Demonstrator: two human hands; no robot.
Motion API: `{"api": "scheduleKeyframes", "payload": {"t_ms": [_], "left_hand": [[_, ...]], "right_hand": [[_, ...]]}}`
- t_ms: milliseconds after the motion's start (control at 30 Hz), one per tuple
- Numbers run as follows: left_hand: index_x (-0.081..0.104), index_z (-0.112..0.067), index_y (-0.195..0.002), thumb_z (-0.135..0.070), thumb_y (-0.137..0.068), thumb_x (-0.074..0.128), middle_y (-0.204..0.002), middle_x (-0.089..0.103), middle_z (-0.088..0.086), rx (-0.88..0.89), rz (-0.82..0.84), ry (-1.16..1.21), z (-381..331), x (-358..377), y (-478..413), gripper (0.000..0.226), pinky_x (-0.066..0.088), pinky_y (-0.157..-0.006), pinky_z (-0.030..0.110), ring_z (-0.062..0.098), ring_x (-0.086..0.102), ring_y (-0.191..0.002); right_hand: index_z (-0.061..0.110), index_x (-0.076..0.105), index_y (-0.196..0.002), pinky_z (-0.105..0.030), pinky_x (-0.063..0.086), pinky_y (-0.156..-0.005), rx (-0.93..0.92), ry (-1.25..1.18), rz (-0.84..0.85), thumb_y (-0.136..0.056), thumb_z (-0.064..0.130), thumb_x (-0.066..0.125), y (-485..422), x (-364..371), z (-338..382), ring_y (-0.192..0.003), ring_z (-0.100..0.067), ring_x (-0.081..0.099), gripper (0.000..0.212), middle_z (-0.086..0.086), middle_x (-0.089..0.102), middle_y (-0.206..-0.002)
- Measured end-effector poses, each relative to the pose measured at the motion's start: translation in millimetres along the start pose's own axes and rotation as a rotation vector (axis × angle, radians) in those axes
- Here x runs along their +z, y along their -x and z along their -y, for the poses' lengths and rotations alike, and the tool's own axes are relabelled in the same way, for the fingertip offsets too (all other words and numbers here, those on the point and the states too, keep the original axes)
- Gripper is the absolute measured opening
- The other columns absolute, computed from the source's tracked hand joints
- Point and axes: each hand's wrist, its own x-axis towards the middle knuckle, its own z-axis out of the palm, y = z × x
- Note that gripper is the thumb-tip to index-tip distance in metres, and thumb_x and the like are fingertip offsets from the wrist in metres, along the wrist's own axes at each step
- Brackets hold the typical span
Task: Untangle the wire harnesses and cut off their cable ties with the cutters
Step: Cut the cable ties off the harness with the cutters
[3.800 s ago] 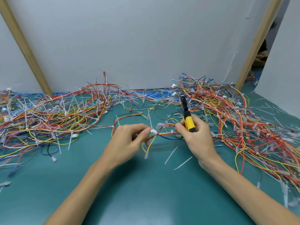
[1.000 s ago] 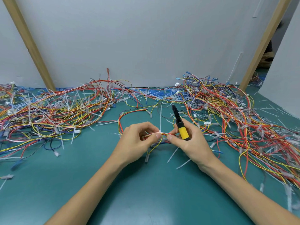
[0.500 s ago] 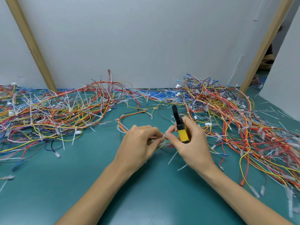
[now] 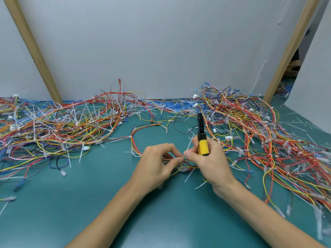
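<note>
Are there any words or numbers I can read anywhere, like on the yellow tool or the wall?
None can be read.
The cutters in the right hand: plain yellow handle, no print in view.
The wall: blank.
The white plugs among the wires: too small to tell.

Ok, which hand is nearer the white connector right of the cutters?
Right. Right hand, gripping the cutters, is just below-left of the white connector; left hand, pinching the wire harness, is farther left.
</note>
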Motion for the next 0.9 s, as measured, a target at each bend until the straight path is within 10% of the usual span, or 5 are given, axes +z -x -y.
{"api": "scheduleKeyframes", "payload": {"t_ms": [333,433,733,900], "left_hand": [[0.058,-0.025,-0.083,-0.037,-0.093,0.066,-0.082,0.065,-0.011,0.224,-0.060,-0.337,0.5,9.0,0.1,0.017,0.042,-0.071,0.036,0.013,0.055,-0.073],[0.060,-0.024,-0.088,-0.040,-0.097,0.060,-0.086,0.070,-0.009,0.169,-0.072,-0.321,1.4,11.4,1.2,0.018,0.046,-0.069,0.039,0.023,0.060,-0.076],[0.072,-0.022,-0.090,-0.019,-0.095,0.066,-0.071,0.067,-0.016,0.095,-0.091,0.039,4.8,7.4,-2.1,0.008,0.046,-0.063,0.016,0.006,0.065,-0.069],[0.077,-0.023,-0.085,-0.025,-0.092,0.068,-0.066,0.067,-0.009,0.017,-0.119,-0.017,17.8,-0.2,-6.3,0.011,0.047,-0.058,0.033,0.012,0.057,-0.058]], "right_hand": [[0.019,0.054,-0.078,-0.025,0.050,-0.073,0.050,-0.071,-0.080,-0.083,-0.013,0.066,3.9,5.4,1.5,-0.094,-0.017,0.057,0.034,0.011,0.060,-0.055],[0.016,0.053,-0.080,-0.015,0.046,-0.045,0.099,-0.141,-0.073,-0.085,-0.013,0.065,-0.9,3.6,5.1,-0.076,-0.010,0.059,0.032,0.007,0.057,-0.062],[0.022,0.045,-0.077,-0.025,0.034,-0.048,0.136,-0.160,-0.054,-0.085,0.002,0.073,-17.9,-23.4,-0.4,-0.054,-0.018,0.035,0.035,0.003,0.048,-0.063],[0.017,0.055,-0.082,-0.033,0.046,-0.060,-0.033,0.316,-0.044,-0.084,0.018,0.076,-22.8,-32.7,-6.4,-0.061,-0.017,0.055,0.021,0.002,0.062,-0.065]]}}
